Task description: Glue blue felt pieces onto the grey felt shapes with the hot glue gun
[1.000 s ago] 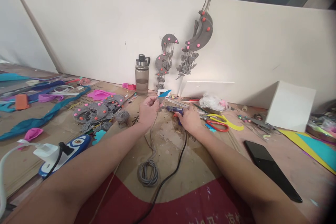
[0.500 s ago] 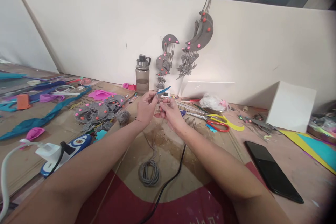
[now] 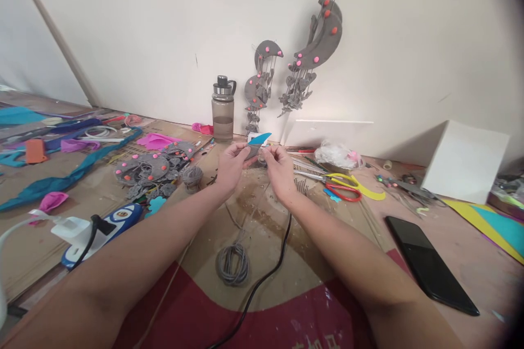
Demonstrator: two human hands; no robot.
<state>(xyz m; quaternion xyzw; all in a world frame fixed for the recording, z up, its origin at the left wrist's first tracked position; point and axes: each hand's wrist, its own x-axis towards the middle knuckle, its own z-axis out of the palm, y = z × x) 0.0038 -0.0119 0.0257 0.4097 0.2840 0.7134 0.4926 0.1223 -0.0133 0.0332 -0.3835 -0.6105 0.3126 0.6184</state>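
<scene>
My left hand (image 3: 231, 166) pinches a small pointed piece of felt (image 3: 260, 139), blue on its upper part and grey below. At the piece's right end the fingers of my right hand (image 3: 279, 168) are closed together; what is between them is too small to make out. A grey strand of yarn runs down below my hands to a coil of grey yarn (image 3: 232, 266) on the cardboard (image 3: 262, 294). Beside my left wrist lies a grey yarn ball (image 3: 191, 178).
Grey crescent hangings (image 3: 323, 38) with pink and orange dots hang on the white wall. A water bottle (image 3: 223, 114) stands behind my hands. Scissors (image 3: 346, 181) and a phone (image 3: 429, 264) lie right; a power strip (image 3: 123, 221) lies left. A black cable (image 3: 270, 272) crosses the cardboard.
The felt piece has turned, so its blue face and grey lower part show more. My right hand has moved to its right end, and the view has tilted down slightly.
</scene>
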